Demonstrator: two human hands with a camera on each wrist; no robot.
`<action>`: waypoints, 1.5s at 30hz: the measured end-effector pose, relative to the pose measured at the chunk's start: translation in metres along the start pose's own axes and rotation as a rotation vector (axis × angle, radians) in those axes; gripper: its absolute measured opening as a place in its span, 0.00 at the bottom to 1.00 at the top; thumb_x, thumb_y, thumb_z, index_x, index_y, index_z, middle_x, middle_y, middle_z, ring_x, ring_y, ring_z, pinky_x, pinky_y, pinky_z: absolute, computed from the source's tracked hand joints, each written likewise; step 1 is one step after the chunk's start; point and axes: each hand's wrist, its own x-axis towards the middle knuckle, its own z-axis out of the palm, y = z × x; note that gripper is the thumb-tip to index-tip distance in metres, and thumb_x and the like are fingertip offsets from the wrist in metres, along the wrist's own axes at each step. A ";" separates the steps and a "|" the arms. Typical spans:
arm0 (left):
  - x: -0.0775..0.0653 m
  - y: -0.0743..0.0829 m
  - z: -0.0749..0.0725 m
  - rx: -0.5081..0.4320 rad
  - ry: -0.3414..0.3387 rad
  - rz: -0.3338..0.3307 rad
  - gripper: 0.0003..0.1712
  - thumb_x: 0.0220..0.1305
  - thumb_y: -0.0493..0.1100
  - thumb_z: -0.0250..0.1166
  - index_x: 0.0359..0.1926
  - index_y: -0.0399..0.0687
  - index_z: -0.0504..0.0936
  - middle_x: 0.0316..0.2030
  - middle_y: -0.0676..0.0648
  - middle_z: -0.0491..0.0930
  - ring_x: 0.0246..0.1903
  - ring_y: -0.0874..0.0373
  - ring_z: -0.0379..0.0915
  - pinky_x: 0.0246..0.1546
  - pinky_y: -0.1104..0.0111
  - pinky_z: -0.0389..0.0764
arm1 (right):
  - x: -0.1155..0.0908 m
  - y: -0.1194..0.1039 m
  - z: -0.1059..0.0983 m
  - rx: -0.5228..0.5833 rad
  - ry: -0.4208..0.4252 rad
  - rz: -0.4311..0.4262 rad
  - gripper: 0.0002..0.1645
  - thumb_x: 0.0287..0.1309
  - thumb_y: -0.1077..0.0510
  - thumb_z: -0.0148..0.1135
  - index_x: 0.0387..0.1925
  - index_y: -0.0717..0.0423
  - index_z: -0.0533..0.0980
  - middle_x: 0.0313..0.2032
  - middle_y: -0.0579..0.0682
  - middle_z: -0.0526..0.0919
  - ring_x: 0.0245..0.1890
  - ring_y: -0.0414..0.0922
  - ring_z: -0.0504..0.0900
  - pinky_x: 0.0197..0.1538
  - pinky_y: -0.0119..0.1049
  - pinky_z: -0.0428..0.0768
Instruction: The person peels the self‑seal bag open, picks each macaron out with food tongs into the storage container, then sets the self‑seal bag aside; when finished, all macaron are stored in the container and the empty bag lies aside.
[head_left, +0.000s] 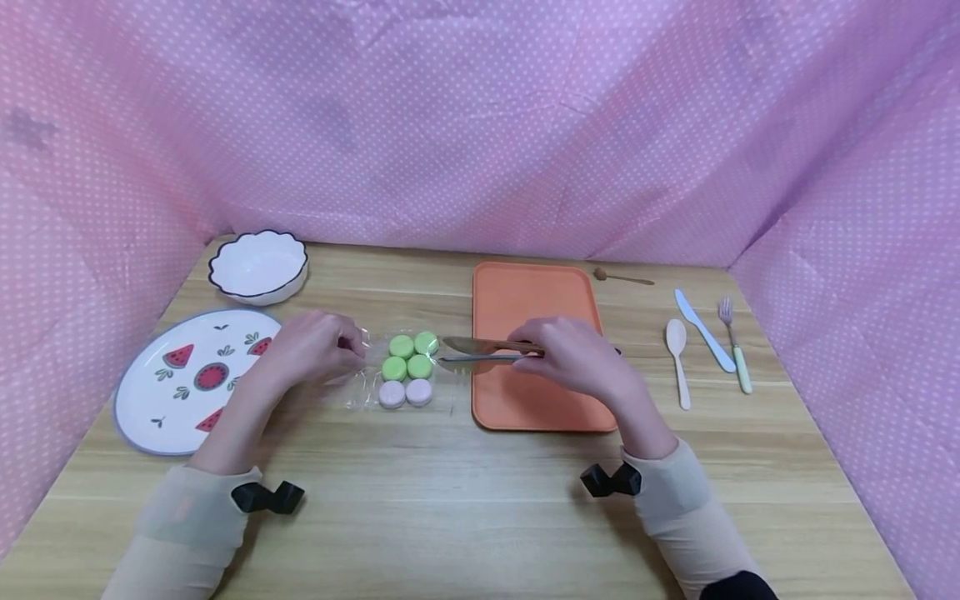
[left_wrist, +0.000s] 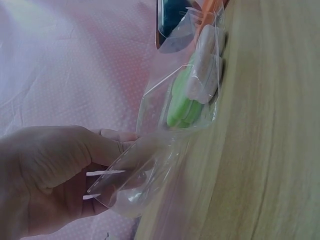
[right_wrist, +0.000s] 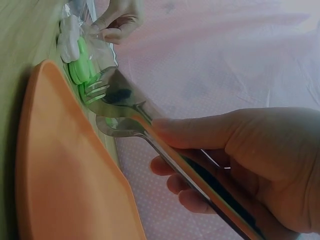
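Six round macarons (head_left: 394,368), four green with two pale ones nearer, lie in a clear plastic packet (left_wrist: 155,185) mid-table; they look light and crumbly, best taken gently by their sides, while the film seems slick and floppy. The left hand (head_left: 318,346) pinches the packet's left end. The right hand (head_left: 566,352) grips metal tongs (right_wrist: 185,172), tips parted; whether they touch the green ones is hard to tell. The orange tray's (head_left: 536,300) raised rim stands just right; the tabletop (head_left: 442,492) offers room nearer.
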 end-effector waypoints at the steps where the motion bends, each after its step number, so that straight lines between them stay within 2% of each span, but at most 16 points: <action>1: 0.000 0.000 0.000 -0.001 0.001 0.000 0.07 0.45 0.45 0.72 0.21 0.66 0.83 0.27 0.61 0.83 0.28 0.62 0.75 0.35 0.62 0.74 | 0.000 0.000 0.000 0.003 0.000 0.003 0.11 0.52 0.47 0.67 0.39 0.40 0.81 0.28 0.32 0.78 0.26 0.35 0.73 0.31 0.32 0.71; 6: 0.000 0.000 0.000 -0.005 0.008 0.008 0.07 0.45 0.44 0.72 0.20 0.65 0.83 0.25 0.61 0.81 0.27 0.63 0.74 0.34 0.63 0.74 | 0.003 -0.004 0.002 -0.023 0.000 -0.024 0.11 0.52 0.48 0.68 0.39 0.41 0.81 0.30 0.33 0.81 0.27 0.34 0.75 0.32 0.32 0.72; 11: -0.001 0.001 0.000 -0.014 -0.004 -0.005 0.08 0.46 0.43 0.72 0.21 0.64 0.83 0.25 0.61 0.81 0.27 0.62 0.74 0.34 0.63 0.74 | 0.009 -0.010 0.007 -0.077 -0.001 -0.062 0.10 0.53 0.45 0.67 0.38 0.39 0.82 0.26 0.31 0.76 0.24 0.33 0.71 0.28 0.30 0.70; 16: 0.000 0.001 -0.001 -0.011 -0.028 -0.025 0.07 0.47 0.44 0.71 0.22 0.64 0.83 0.27 0.60 0.82 0.29 0.62 0.75 0.36 0.62 0.74 | 0.010 -0.013 0.010 -0.069 -0.009 -0.051 0.11 0.53 0.44 0.66 0.39 0.39 0.82 0.27 0.31 0.77 0.23 0.32 0.71 0.26 0.29 0.69; 23: 0.000 0.000 -0.001 -0.007 -0.020 -0.010 0.07 0.46 0.43 0.69 0.22 0.65 0.83 0.27 0.61 0.82 0.30 0.61 0.76 0.36 0.61 0.75 | 0.005 -0.006 -0.002 -0.026 0.012 -0.016 0.12 0.52 0.48 0.68 0.40 0.41 0.81 0.33 0.33 0.82 0.31 0.34 0.77 0.36 0.33 0.74; 28: -0.001 -0.001 0.000 -0.006 -0.037 -0.014 0.07 0.46 0.43 0.69 0.22 0.65 0.83 0.28 0.61 0.82 0.30 0.61 0.75 0.36 0.61 0.74 | 0.002 -0.003 -0.007 -0.044 0.018 0.019 0.12 0.52 0.48 0.68 0.40 0.41 0.81 0.32 0.33 0.81 0.31 0.34 0.77 0.35 0.34 0.75; 35: -0.002 0.000 -0.002 -0.013 -0.051 -0.019 0.06 0.48 0.44 0.70 0.22 0.64 0.83 0.28 0.60 0.82 0.31 0.61 0.75 0.37 0.61 0.75 | 0.009 -0.010 0.004 -0.110 0.009 -0.051 0.12 0.51 0.47 0.68 0.39 0.38 0.81 0.33 0.35 0.83 0.30 0.33 0.77 0.33 0.33 0.74; 45: -0.001 0.001 -0.001 -0.013 -0.060 -0.025 0.07 0.48 0.44 0.71 0.22 0.65 0.83 0.29 0.59 0.83 0.31 0.61 0.76 0.38 0.60 0.75 | 0.016 -0.017 0.014 -0.113 -0.009 -0.047 0.11 0.53 0.45 0.67 0.40 0.35 0.81 0.30 0.31 0.79 0.24 0.33 0.72 0.27 0.30 0.69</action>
